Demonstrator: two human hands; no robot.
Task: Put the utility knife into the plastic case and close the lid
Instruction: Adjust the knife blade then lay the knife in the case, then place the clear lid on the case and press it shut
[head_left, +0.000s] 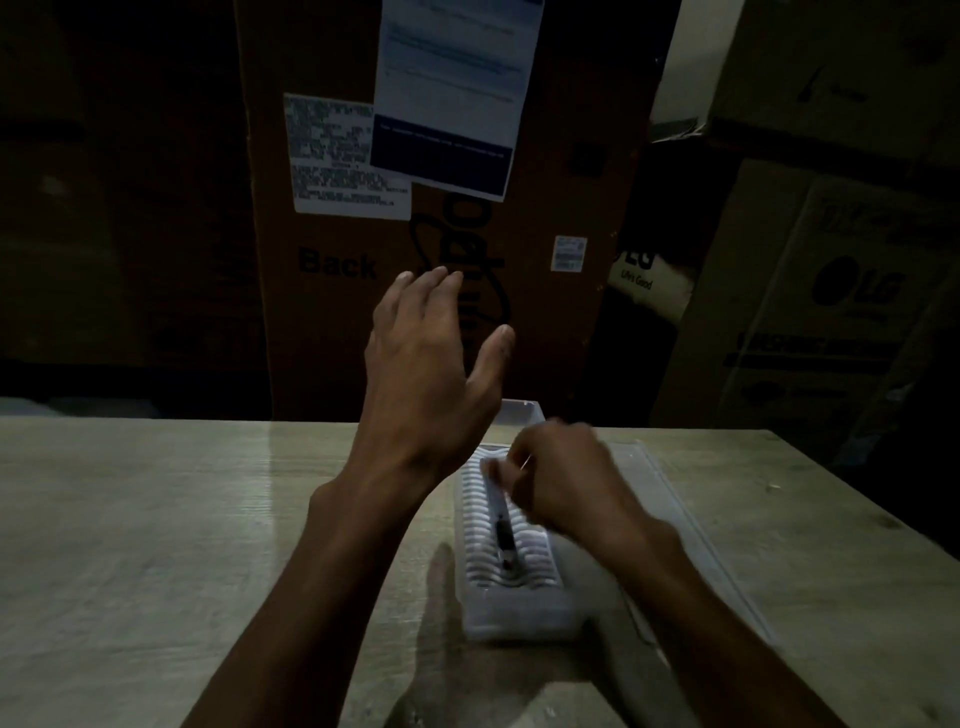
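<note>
Knife (505, 540) lies lengthwise inside the open case (511, 587); right hand (563, 483), fingers curled at the knife's far end, grip unclear; left hand (426, 364) hovers open beyond the case.

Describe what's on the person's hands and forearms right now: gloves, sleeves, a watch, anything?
Nothing visible. The left hand and right hand are bare: no gloves, and no rings that show. Both forearms are uncovered to the frame's bottom edge, with no sleeve cuff, watch or wristband. The light is dim and the right hand is motion-blurred, so small items could be missed.
</note>
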